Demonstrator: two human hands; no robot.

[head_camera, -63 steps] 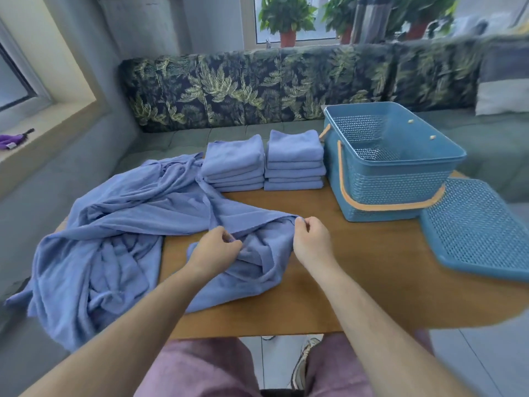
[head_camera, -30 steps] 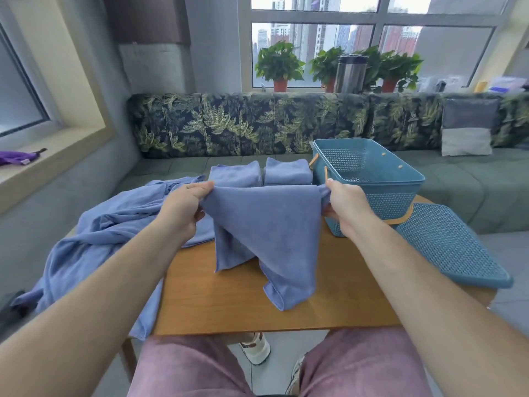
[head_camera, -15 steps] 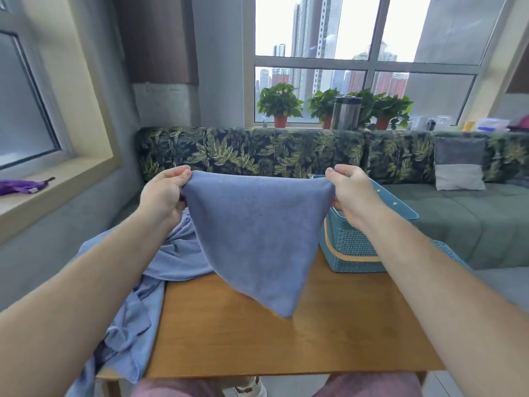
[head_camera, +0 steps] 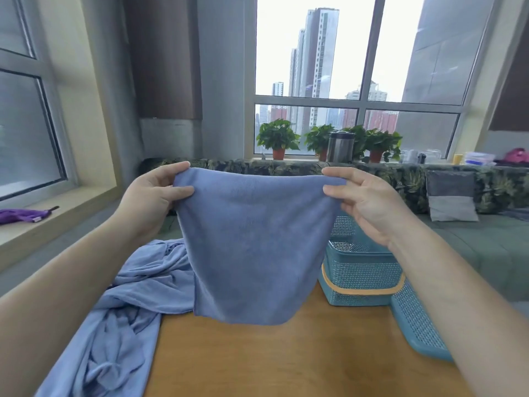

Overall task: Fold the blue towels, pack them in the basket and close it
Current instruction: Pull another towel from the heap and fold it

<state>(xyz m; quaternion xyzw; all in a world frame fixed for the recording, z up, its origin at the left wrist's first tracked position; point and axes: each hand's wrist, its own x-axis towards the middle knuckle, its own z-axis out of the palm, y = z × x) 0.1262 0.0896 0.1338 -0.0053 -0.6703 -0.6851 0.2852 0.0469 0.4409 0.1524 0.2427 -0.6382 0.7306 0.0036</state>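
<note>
A blue towel (head_camera: 254, 245) hangs spread in the air above the wooden table (head_camera: 286, 362). My left hand (head_camera: 151, 202) pinches its upper left corner and my right hand (head_camera: 369, 204) pinches its upper right corner, so its top edge is stretched between them. The teal basket (head_camera: 360, 273) stands open on the table behind the towel, to the right, partly hidden by my right forearm. Its teal lid (head_camera: 415, 325) lies flat to the right of it. The stacks of folded towels are hidden behind the raised towel.
A heap of loose blue cloth (head_camera: 126, 316) drapes over the table's left side and edge. A leaf-patterned sofa (head_camera: 286, 167) runs behind the table, with a grey cushion (head_camera: 450, 196) on it. Potted plants (head_camera: 277, 138) stand on the windowsill.
I have picked one towel out of the heap, lifted it from the table to chest height and spread it. My view has tilted upward toward the window.
</note>
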